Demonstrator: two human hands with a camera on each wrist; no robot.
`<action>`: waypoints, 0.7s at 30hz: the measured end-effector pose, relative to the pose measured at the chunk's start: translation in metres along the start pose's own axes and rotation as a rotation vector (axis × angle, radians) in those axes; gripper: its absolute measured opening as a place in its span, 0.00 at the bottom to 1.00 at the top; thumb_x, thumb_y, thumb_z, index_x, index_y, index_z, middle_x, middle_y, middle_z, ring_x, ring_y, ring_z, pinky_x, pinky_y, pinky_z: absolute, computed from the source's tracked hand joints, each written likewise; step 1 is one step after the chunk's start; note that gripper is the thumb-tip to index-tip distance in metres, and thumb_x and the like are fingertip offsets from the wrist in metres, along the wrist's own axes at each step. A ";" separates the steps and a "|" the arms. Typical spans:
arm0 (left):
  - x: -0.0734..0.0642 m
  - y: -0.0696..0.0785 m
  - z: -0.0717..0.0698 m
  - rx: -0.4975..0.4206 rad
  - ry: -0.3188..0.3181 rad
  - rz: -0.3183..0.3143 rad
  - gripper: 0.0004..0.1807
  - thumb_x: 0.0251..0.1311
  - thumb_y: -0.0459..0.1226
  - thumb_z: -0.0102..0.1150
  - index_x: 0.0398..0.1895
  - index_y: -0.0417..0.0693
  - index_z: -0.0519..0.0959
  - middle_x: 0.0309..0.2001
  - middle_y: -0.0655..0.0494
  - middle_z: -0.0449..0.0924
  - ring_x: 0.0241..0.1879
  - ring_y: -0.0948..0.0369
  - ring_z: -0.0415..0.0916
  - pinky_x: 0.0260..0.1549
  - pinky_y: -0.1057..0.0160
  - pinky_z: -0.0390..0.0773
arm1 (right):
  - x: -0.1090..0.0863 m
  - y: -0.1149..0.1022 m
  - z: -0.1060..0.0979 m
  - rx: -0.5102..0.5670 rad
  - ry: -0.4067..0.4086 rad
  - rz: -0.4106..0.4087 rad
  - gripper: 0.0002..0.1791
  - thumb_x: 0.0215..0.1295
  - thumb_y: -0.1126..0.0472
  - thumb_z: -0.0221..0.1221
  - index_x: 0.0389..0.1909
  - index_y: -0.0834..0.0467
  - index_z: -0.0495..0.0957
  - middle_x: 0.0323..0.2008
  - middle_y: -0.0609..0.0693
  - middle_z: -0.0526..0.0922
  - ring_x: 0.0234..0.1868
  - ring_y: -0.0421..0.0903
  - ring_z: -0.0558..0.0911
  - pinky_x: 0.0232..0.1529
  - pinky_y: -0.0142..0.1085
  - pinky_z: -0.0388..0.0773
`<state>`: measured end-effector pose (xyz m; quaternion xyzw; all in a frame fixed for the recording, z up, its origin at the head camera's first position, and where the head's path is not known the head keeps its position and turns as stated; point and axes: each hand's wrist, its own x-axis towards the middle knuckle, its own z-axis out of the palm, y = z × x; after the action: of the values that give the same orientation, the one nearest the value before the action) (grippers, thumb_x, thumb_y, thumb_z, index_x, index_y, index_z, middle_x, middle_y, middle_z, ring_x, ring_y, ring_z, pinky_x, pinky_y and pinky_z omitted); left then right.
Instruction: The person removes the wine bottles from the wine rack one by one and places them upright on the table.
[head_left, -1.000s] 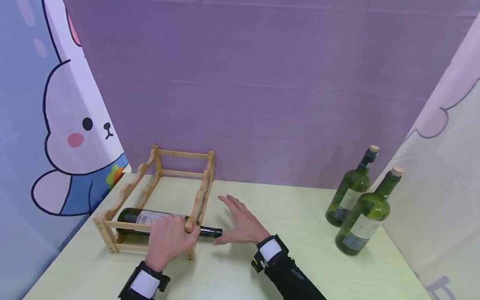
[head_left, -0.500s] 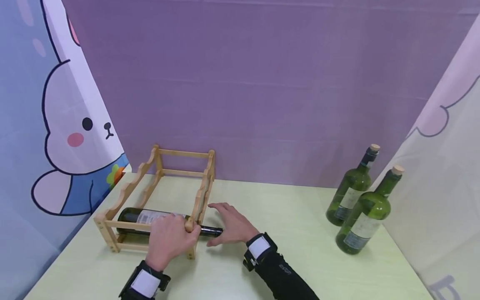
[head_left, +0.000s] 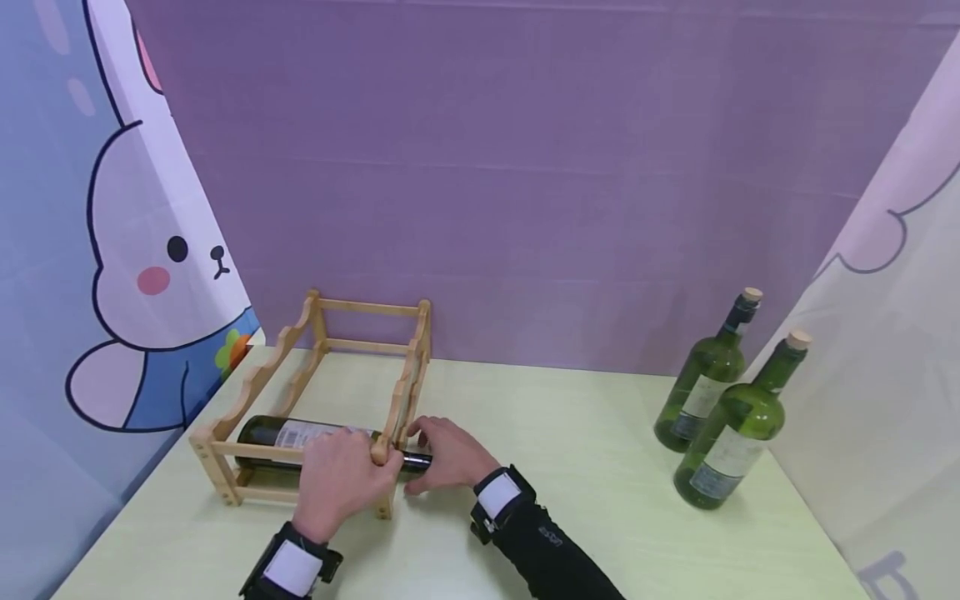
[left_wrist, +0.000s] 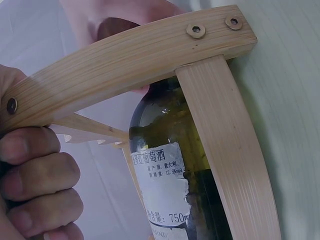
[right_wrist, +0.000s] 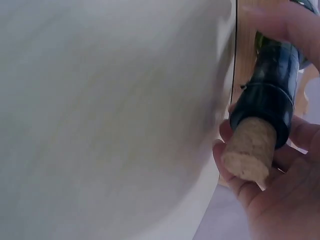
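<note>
A wooden wine rack stands on the table at left, with a dark green wine bottle lying across its near end. My left hand grips the rack's near top rail; in the left wrist view its fingers curl under the wood. The bottle's neck sticks out past the rack's right side, its cork towards the right wrist camera. Around that neck my right hand is curled, thumb on one side and fingers on the other. The palm side of the left hand is hidden in the head view.
Two more corked green wine bottles stand upright at the table's right, one farther back and one nearer. A purple cloth hangs behind the pale table, and printed cloths flank both sides.
My right hand has moved left, from beyond the bottle's mouth to around its neck, and its fingers have closed in. The left hand, rack and bottles have stayed in place.
</note>
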<state>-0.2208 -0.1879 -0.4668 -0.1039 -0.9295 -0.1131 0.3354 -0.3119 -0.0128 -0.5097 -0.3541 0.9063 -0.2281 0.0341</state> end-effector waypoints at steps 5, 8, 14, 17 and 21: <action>0.000 0.000 0.001 0.001 0.023 0.007 0.28 0.45 0.47 0.58 0.02 0.62 0.50 0.10 0.69 0.43 0.09 0.67 0.46 0.09 0.65 0.43 | 0.006 -0.003 0.005 -0.001 -0.017 -0.001 0.29 0.39 0.52 0.76 0.45 0.54 0.77 0.32 0.42 0.79 0.32 0.37 0.75 0.34 0.28 0.71; 0.000 -0.001 0.002 0.001 0.044 0.015 0.28 0.44 0.47 0.58 0.02 0.63 0.49 0.10 0.70 0.42 0.09 0.67 0.46 0.08 0.65 0.43 | 0.008 -0.004 0.007 -0.019 -0.017 -0.002 0.23 0.41 0.55 0.74 0.39 0.52 0.77 0.28 0.39 0.77 0.29 0.36 0.74 0.32 0.27 0.70; 0.000 0.000 0.003 -0.013 0.057 0.028 0.29 0.43 0.46 0.59 0.03 0.65 0.47 0.10 0.71 0.41 0.10 0.67 0.44 0.08 0.66 0.42 | 0.010 -0.008 0.009 -0.075 -0.018 0.004 0.14 0.44 0.56 0.71 0.31 0.50 0.77 0.23 0.37 0.75 0.24 0.36 0.73 0.26 0.27 0.67; 0.000 0.000 0.002 -0.017 0.048 0.020 0.30 0.44 0.46 0.59 0.02 0.65 0.47 0.10 0.71 0.41 0.10 0.68 0.43 0.09 0.66 0.42 | 0.011 -0.009 0.010 -0.097 -0.031 0.010 0.11 0.45 0.55 0.70 0.29 0.49 0.79 0.22 0.37 0.75 0.22 0.36 0.72 0.23 0.28 0.66; -0.001 0.000 0.001 -0.025 0.036 0.008 0.30 0.44 0.46 0.59 0.01 0.65 0.48 0.10 0.71 0.41 0.10 0.68 0.43 0.09 0.66 0.42 | 0.014 -0.009 0.013 -0.120 -0.047 0.022 0.08 0.47 0.53 0.68 0.27 0.48 0.79 0.20 0.37 0.74 0.21 0.36 0.70 0.22 0.28 0.65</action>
<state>-0.2211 -0.1878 -0.4683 -0.1096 -0.9214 -0.1253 0.3512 -0.3138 -0.0327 -0.5162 -0.3508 0.9212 -0.1644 0.0368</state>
